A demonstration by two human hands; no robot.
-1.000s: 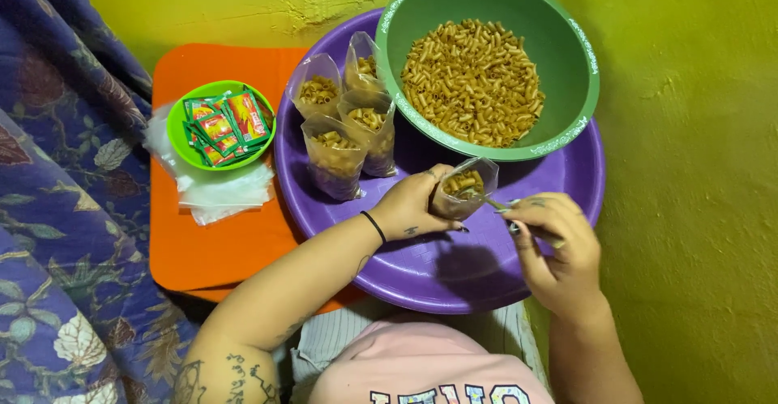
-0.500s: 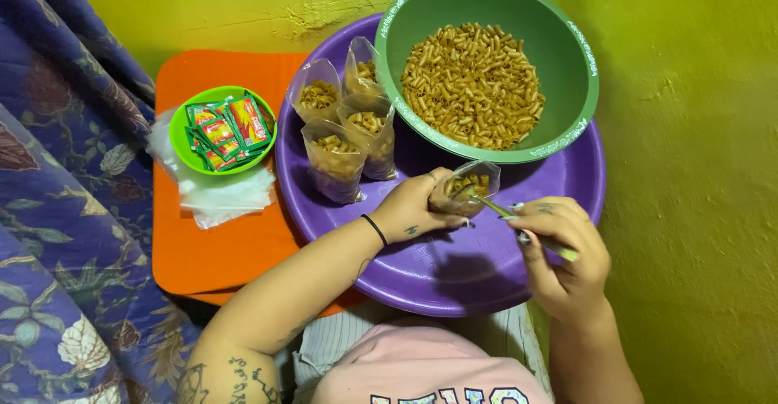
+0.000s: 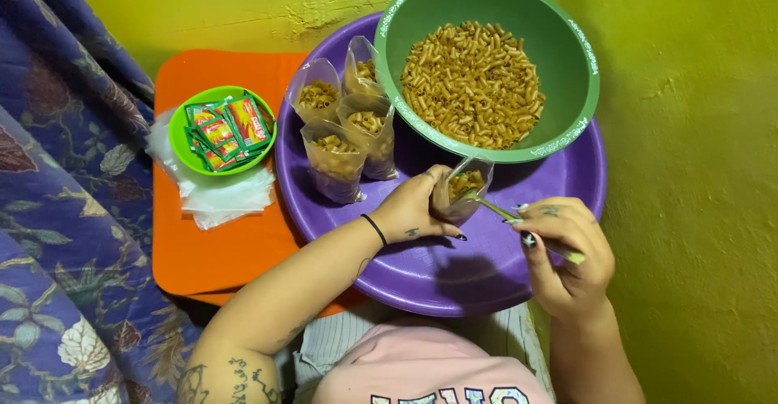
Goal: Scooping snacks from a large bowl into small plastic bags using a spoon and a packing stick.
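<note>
My left hand point(image 3: 415, 206) grips a small clear plastic bag point(image 3: 463, 185) partly filled with brown macaroni, held over the purple basin point(image 3: 454, 274). In my right hand point(image 3: 567, 254) is a metal spoon point(image 3: 494, 207) with a pale green handle; its bowl rests at the mouth of the bag. Just beyond, a large green bowl point(image 3: 567, 64) heaped with macaroni point(image 3: 474, 80) sits on the basin's far side.
Several filled clear bags point(image 3: 344, 124) stand upright at the basin's left. An orange board point(image 3: 211, 250) carries a small green bowl point(image 3: 180, 132) of red-and-green sachets point(image 3: 227, 128) and a stack of empty plastic bags point(image 3: 219, 193). A blue patterned cloth point(image 3: 57, 209) hangs at left; yellow-green walls surround.
The spoon has tipped slightly at the bag's mouth and my right hand has drifted a little down and right. The bag has narrowed in my left hand's grip.
</note>
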